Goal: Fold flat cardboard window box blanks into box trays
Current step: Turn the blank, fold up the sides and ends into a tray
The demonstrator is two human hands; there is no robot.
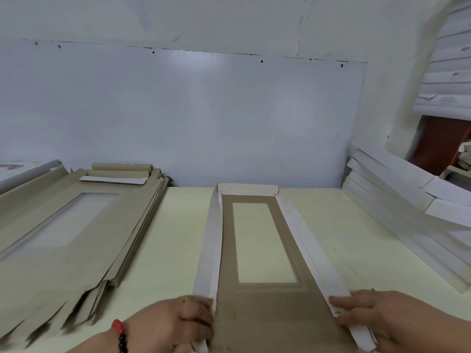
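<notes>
Now I see my left hand (178,324) and right hand (377,319) each pinching a white side flap of 1 window box blank (265,314), lying mid-table (173,225) beside the stack of flat blanks (63,238).

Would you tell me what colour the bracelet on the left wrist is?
The bracelet has red and black beads, seen in the head view.

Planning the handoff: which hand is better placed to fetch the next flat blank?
Left. The left hand grips the box blank's left flap, beside the flat blank stack; the right hand is farther.
</notes>
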